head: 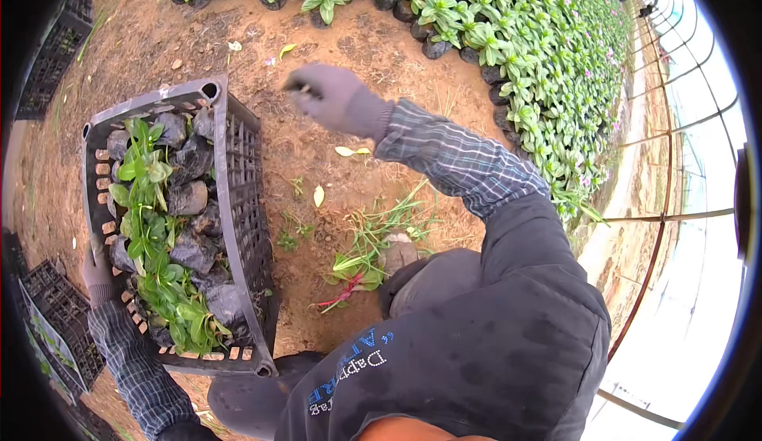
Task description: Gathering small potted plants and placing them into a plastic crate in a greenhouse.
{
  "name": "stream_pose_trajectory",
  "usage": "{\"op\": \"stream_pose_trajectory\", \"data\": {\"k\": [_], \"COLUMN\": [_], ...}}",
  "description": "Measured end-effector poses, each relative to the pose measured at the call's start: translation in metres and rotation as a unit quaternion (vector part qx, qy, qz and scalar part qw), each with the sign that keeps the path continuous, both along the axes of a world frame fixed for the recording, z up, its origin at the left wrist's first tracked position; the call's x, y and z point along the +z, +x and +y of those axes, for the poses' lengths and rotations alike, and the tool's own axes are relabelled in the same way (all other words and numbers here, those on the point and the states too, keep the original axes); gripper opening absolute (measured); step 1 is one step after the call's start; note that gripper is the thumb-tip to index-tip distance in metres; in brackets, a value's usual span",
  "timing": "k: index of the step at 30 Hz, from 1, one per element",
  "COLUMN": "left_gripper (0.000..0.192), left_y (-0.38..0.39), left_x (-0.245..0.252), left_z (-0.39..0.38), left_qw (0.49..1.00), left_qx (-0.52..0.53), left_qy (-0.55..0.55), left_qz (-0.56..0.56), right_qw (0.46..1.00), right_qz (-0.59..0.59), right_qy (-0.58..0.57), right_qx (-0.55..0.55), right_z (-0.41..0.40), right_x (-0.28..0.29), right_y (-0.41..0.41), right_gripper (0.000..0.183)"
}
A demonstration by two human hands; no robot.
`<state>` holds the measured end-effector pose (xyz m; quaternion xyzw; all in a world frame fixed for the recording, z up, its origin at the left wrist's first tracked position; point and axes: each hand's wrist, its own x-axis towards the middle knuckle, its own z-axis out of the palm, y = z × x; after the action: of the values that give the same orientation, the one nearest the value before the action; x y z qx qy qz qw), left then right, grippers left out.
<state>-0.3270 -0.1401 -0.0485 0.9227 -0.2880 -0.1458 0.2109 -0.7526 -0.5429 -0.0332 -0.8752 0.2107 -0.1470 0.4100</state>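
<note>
A black plastic crate [241,203] stands before me, holding several seedlings [149,232] in black nursery bags [193,250]. These lie on their sides, their green leaves gathered in a strip along the middle. Gloved in grey-brown, my left hand [97,269] grips the crate's far left wall, with some fingers hidden behind it. My right hand [333,97], gloved as well, is held over bare soil to the right of the crate. Its fingers are curled and blurred; whether anything small sits between them is unclear.
Potted flowering plants [512,54] in black bags fill the upper right in a dense bed. Other crates [56,54] stand along the left edge, some [59,322] lower down. Pulled weeds [381,232] lie beside my shoe [397,253]. Metal framing [667,173] runs along the right.
</note>
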Motion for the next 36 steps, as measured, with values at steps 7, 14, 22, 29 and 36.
{"op": "stream_pose_trajectory", "data": {"k": [7, 14, 22, 29, 36], "left_gripper": [0.056, 0.056, 0.050, 0.052, 0.053], "left_y": [-0.006, 0.007, -0.015, -0.025, -0.023], "left_x": [-0.002, -0.003, 0.015, 0.020, 0.021], "left_z": [0.003, 0.010, -0.006, -0.013, -0.013], "left_qw": [0.982, 0.999, 0.989, 0.986, 0.988], "left_qx": [0.072, 0.036, -0.039, -0.019, -0.042], "left_qy": [-0.111, -0.006, 0.088, 0.123, 0.097], "left_qz": [0.132, 0.019, -0.109, -0.111, -0.117], "right_qw": [0.837, 0.810, 0.921, 0.978, 0.861], "right_qz": [0.325, 0.342, 0.120, -0.098, 0.004], "right_qy": [-0.111, -0.184, -0.085, 0.155, -0.234], "right_qx": [-0.426, -0.440, -0.361, -0.095, 0.451], "right_z": [-0.184, -0.258, -0.184, -0.041, 0.118], "right_x": [-0.116, -0.184, -0.152, 0.040, 0.111], "right_y": [-0.119, -0.116, -0.094, 0.043, 0.138], "right_gripper": [0.066, 0.030, 0.036, 0.033, 0.037]}}
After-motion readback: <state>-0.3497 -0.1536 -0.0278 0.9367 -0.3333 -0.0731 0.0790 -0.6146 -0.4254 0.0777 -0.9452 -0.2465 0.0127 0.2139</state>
